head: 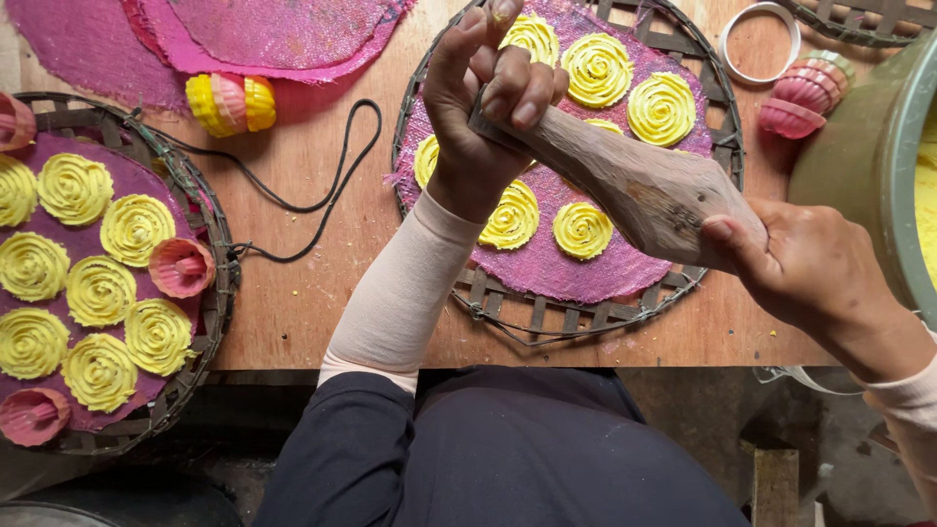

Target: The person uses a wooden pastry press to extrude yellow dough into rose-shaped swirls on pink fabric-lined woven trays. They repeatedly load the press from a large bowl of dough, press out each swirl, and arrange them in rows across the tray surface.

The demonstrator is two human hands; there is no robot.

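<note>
Both hands hold one wooden press (634, 185), a rough, pale, carved block of wood lying diagonally across mid-frame. Left hand (483, 107), upper centre, grip closed tight round the narrow upper end, fingers (512, 83) curled over it, thumb side toward the tray. Right hand (815, 268), right of centre, grip closed on the wide lower end, thumb on top near small holes in the wood. Press hovers over the middle tray (586, 312), a round woven bamboo tray on the wooden counter (322, 244).

Tray lined with a pink coarse-weave cloth (586, 263). On it, yellow rosettes (583, 229), soft-looking spiral swirls, ridged like piped dough; several above and below the press, one partly hidden under the left hand.

Left of frame: second tray (210, 322), same weave and pink cloth, packed with more rosettes plus pink fluted moulds (181, 266). Upper left: spare pink cloths (244, 34), a yellow-and-pink fluted mould (231, 102), a black cord (322, 185) looping over the counter. Upper right: white ring (759, 41), pink ribbed moulds (805, 93). Right edge: green basin (869, 166), yellow contents barely visible.
</note>
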